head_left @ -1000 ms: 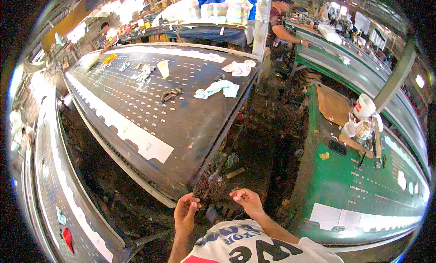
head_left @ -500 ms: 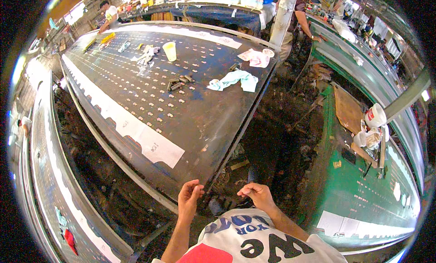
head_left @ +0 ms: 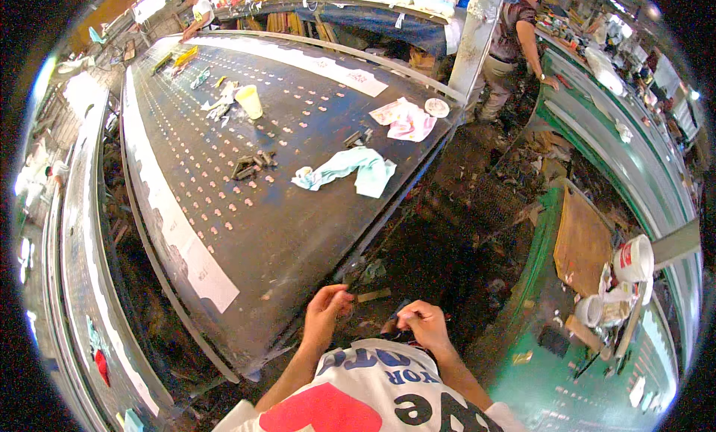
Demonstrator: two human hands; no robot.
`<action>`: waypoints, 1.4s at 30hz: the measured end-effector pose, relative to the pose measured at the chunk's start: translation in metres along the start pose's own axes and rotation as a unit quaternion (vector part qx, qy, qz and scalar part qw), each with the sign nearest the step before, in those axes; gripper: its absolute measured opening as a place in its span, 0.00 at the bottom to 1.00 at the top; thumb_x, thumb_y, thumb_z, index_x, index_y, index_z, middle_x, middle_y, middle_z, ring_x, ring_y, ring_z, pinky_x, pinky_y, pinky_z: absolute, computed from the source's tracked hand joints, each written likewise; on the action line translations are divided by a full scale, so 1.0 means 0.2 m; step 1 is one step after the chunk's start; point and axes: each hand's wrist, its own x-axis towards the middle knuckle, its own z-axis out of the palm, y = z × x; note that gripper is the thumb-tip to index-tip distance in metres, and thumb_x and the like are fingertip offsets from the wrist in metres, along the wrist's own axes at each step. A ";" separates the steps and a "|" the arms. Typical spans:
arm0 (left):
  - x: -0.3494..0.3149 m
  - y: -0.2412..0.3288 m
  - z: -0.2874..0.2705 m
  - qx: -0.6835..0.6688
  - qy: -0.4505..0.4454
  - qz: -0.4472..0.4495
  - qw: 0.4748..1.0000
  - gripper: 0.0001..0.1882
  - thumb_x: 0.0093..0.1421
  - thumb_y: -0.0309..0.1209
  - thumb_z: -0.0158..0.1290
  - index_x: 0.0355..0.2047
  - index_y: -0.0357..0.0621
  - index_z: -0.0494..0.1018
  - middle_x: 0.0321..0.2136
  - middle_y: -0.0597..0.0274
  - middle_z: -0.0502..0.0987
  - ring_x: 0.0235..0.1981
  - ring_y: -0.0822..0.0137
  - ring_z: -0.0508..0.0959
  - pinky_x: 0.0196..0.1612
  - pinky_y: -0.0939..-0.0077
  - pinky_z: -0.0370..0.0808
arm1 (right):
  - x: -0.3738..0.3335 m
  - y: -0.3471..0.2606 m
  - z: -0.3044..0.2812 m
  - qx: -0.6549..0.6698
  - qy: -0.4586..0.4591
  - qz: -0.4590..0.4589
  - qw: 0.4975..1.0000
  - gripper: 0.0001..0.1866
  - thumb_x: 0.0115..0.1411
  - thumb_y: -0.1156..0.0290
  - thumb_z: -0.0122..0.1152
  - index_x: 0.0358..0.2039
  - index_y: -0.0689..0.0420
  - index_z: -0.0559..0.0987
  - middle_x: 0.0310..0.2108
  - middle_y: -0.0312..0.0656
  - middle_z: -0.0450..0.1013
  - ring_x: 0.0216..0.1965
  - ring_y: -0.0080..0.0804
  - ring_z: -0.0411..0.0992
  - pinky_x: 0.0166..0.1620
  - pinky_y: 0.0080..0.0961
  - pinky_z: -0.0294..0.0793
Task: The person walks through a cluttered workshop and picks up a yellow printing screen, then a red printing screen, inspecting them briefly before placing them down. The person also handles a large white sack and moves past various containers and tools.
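Both hands are in front of my white shirt, near the close corner of a long dark table [head_left: 291, 272]. My left hand [head_left: 326, 313] is closed, thumb and fingertips together. My right hand [head_left: 425, 325] is curled closed a short way to its right, beside a small dark shape. Whatever either hand holds, if anything, is too small or hidden to make out. Farther along the table lie a crumpled light-blue cloth [head_left: 347, 169], a pink-and-white cloth [head_left: 404, 120] and a pile of short dark pieces [head_left: 252, 166]. Beyond them stands a pale yellow cup [head_left: 248, 102].
Paper strips [head_left: 201, 274] edge the table, with rows of small prints between. A post [head_left: 477, 41] rises at its far right corner. On my right, a green table [head_left: 514, 365] holds a white bucket [head_left: 632, 258] and tubs. Two people work farther off; littered floor lies between the tables.
My view has shifted, so the dark table's cloths and cup appear farther left. My hands have come slightly closer together, fingers more curled. The person by the post shows more fully.
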 end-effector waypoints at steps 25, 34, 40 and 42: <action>1.82 0.08 2.24 0.265 -0.436 0.098 0.854 0.15 0.75 0.36 0.56 0.53 0.39 0.79 0.41 0.58 0.84 0.42 0.68 0.83 0.47 0.70 0.80 | 1.08 -0.27 -1.76 -0.082 0.269 0.024 0.959 0.06 0.70 0.77 0.62 0.46 0.60 0.84 0.39 0.41 0.82 0.37 0.27 0.79 0.43 0.25 0.79; 2.81 0.46 2.74 0.130 -0.342 0.031 0.930 0.17 0.76 0.37 0.54 0.54 0.36 0.76 0.44 0.59 0.83 0.45 0.71 0.81 0.50 0.74 0.78 | 1.93 -0.76 -2.45 -0.037 0.271 -0.080 0.958 0.07 0.68 0.78 0.66 0.46 0.61 0.84 0.44 0.40 0.83 0.45 0.27 0.81 0.49 0.24 0.79; 3.14 0.51 3.02 0.153 -0.319 -0.009 0.935 0.14 0.76 0.35 0.54 0.54 0.38 0.77 0.44 0.59 0.84 0.46 0.68 0.83 0.51 0.71 0.80 | 2.20 -0.69 -2.77 0.011 0.290 0.018 0.957 0.10 0.72 0.70 0.63 0.47 0.63 0.83 0.45 0.43 0.84 0.47 0.29 0.81 0.54 0.27 0.80; 3.21 0.46 3.13 0.159 -0.312 -0.038 0.936 0.14 0.76 0.35 0.55 0.54 0.38 0.77 0.44 0.59 0.84 0.45 0.68 0.83 0.51 0.71 0.80 | 2.31 -0.73 -2.88 0.105 0.281 0.062 0.952 0.11 0.72 0.70 0.64 0.49 0.63 0.83 0.45 0.44 0.84 0.48 0.29 0.81 0.54 0.27 0.80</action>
